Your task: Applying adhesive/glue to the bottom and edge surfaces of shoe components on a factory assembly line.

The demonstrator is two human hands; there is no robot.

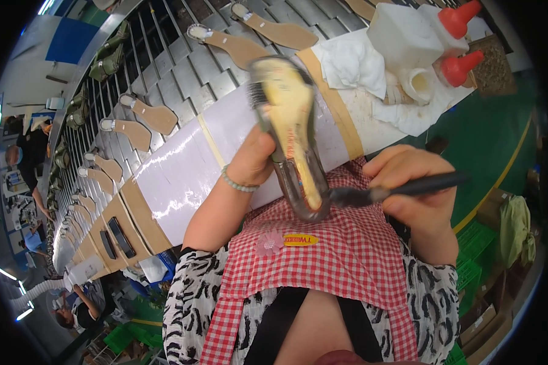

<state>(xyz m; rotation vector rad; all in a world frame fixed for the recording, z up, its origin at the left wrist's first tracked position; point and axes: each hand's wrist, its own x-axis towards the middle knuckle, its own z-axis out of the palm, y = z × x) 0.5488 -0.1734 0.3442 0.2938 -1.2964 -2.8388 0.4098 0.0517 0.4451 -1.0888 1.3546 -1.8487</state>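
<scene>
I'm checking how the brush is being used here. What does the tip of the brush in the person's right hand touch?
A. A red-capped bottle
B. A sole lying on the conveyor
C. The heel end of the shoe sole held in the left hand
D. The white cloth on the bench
C: the brush in the right hand meets the heel end of the shoe sole gripped by the left hand.

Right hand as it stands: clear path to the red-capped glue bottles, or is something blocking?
Probably yes. The right hand holds a brush, so it is occupied, but nothing stands between it and the red-capped bottles on the bench edge.
</scene>
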